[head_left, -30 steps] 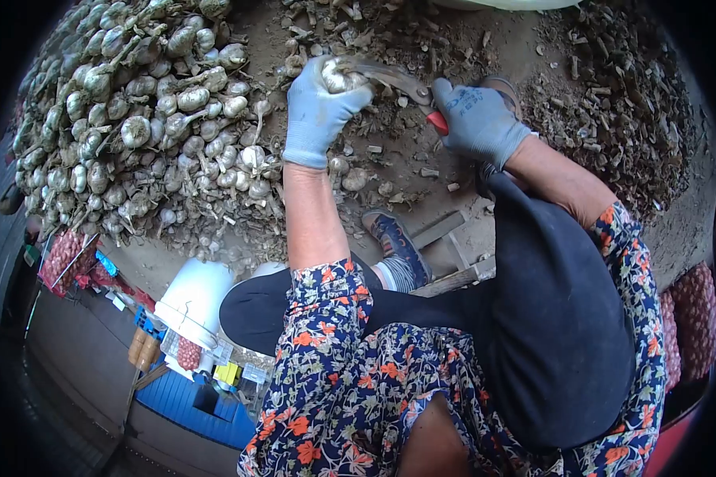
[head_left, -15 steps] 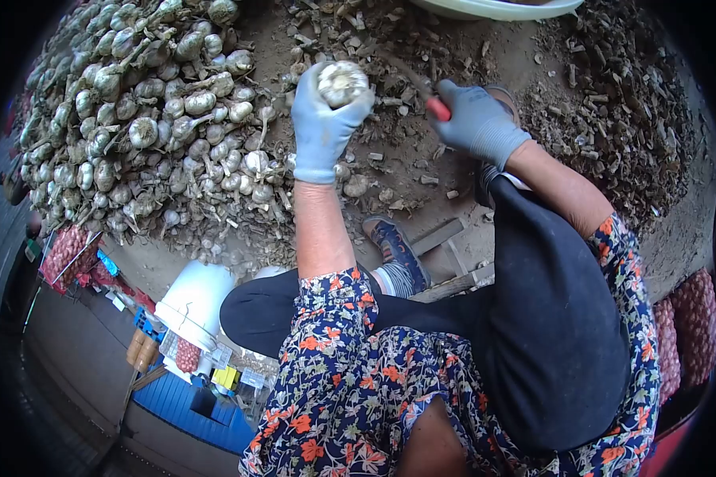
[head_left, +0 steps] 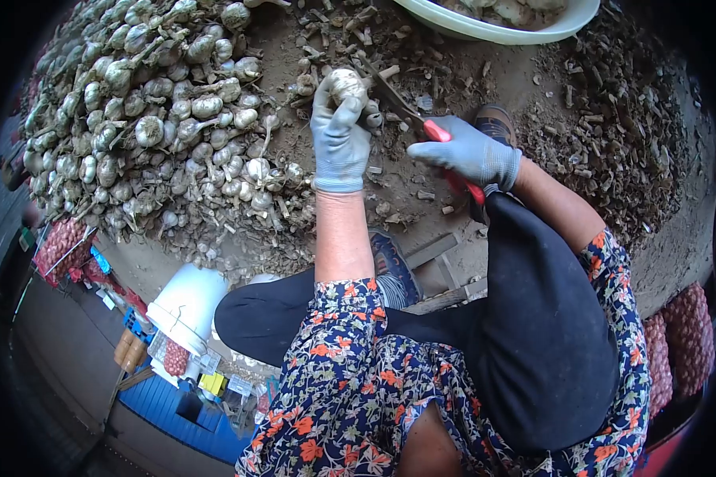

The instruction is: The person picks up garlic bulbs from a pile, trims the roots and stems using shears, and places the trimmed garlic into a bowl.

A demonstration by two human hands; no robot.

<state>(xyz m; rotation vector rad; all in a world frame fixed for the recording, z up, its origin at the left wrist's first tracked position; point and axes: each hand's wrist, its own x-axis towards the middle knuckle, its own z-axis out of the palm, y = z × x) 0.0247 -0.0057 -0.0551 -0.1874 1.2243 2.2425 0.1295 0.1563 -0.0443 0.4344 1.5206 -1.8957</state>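
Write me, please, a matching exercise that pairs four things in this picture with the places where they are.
Things:
1. Whitish round garlic bulb
2. Metal shears with red handles
3. White plastic bucket
4. Wide, pale round basin

Places:
A. At the top edge of the picture
B. In the grey-gloved right hand
C. In the lower left of the picture
D. In the grey-gloved left hand

Right pairs: 1-D, 2-B, 3-C, 4-A.

The left hand (head_left: 340, 139), gloved, points away from the body with its fingers curled closed, its bare forearm (head_left: 344, 237) nearly straight behind. The gloved right hand (head_left: 471, 153) is clenched, its forearm (head_left: 561, 203) angled inward.
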